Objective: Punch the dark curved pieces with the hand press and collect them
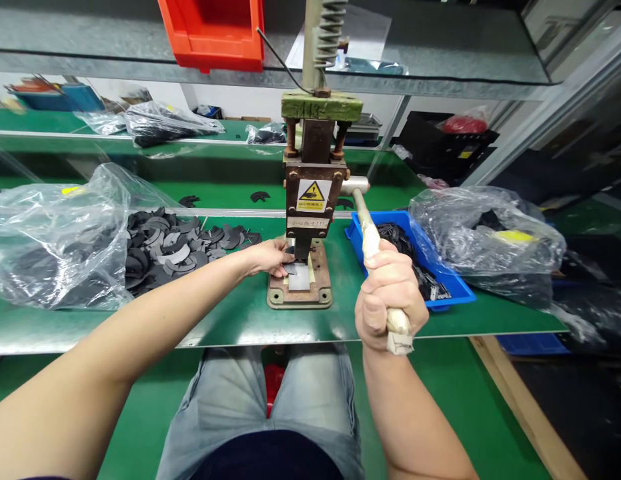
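A hand press [315, 190] with a warning label stands on the green table. My right hand [391, 293] is wrapped round its wrapped lever handle [369, 233], to the right of the press body. My left hand [271, 258] pinches a dark curved piece [291, 268] at the left of the press, under the ram. A small metal plate [299, 277] lies on the press base [320, 273], just below the ram. The fingertips of my left hand are close to the ram, and the far end of the piece is partly hidden.
Curved dark pieces [177, 243] are heaped at the left, beside a clear plastic bag [60, 240]. On the right, a blue tray [455, 283] holds black parts near another bag [490, 233]. An orange bin [215, 50] sits on the shelf above.
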`<act>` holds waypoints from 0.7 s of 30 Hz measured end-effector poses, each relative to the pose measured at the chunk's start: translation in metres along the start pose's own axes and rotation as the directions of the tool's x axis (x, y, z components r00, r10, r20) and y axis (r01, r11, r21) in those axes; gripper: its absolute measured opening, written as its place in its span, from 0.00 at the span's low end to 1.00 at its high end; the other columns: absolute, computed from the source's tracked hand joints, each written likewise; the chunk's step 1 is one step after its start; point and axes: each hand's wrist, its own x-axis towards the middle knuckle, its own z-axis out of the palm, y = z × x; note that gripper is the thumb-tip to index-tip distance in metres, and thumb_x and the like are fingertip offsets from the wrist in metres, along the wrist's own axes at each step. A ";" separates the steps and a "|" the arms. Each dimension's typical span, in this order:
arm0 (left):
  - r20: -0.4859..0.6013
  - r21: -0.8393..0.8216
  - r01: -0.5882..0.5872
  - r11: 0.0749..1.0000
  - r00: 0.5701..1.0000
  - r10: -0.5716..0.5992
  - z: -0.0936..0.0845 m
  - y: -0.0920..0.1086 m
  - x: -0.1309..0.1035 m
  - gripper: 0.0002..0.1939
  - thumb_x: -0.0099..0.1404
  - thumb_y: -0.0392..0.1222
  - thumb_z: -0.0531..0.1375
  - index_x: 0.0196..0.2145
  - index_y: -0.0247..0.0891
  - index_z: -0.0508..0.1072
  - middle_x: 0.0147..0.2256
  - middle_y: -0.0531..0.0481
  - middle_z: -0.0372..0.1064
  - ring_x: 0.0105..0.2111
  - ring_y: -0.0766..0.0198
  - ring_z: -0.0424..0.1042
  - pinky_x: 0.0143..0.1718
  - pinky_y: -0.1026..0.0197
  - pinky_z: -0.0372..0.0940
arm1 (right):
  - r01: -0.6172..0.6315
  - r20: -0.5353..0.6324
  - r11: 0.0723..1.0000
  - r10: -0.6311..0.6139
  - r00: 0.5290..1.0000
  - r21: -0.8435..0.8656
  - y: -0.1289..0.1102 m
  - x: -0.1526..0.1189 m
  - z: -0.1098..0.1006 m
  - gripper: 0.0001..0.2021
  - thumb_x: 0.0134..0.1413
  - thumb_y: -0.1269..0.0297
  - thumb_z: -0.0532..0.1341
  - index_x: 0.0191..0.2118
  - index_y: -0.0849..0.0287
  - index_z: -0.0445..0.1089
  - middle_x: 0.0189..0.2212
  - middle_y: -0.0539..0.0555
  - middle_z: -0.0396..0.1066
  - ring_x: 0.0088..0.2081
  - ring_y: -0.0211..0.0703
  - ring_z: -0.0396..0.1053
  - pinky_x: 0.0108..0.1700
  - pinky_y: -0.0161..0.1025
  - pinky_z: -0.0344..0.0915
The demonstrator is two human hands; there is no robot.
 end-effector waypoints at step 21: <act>-0.146 0.934 -0.016 0.357 0.895 0.422 -0.130 -0.037 0.002 0.19 0.67 0.53 0.63 0.52 0.44 0.79 0.52 0.45 0.80 0.54 0.50 0.76 0.53 0.56 0.68 | -0.018 -0.014 1.000 0.018 1.000 0.003 0.000 0.001 -0.001 0.14 0.56 0.60 0.67 0.24 0.54 0.65 0.23 0.46 0.68 0.37 0.46 0.74 0.57 0.65 0.72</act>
